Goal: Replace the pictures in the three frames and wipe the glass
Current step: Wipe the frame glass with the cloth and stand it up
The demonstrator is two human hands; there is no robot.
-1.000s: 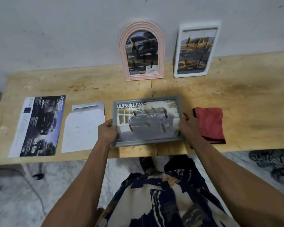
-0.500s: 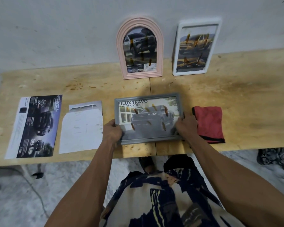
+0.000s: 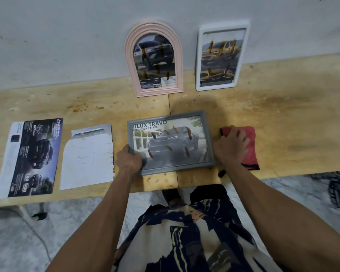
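A grey rectangular frame (image 3: 170, 142) lies flat near the table's front edge, glass up, showing a grey pickup picture with brown smears. My left hand (image 3: 129, 159) grips its lower left corner. My right hand (image 3: 231, 145) rests on the red cloth (image 3: 249, 146) just right of the frame, fingers curled onto the fabric. A pink arched frame (image 3: 154, 59) and a white rectangular frame (image 3: 221, 56) lean upright against the wall, both with car pictures and brown smears on the glass.
Two loose printed sheets lie at the left: a dark car brochure page (image 3: 32, 157) and a pale sheet (image 3: 88, 156) with its blank side mostly up. The wooden table (image 3: 283, 118) runs along a grey wall. Marbled floor lies below its front edge.
The grey frame was set flat on the table. My right hand left its right edge and moved right onto the red cloth. My left hand stayed on the frame's corner.
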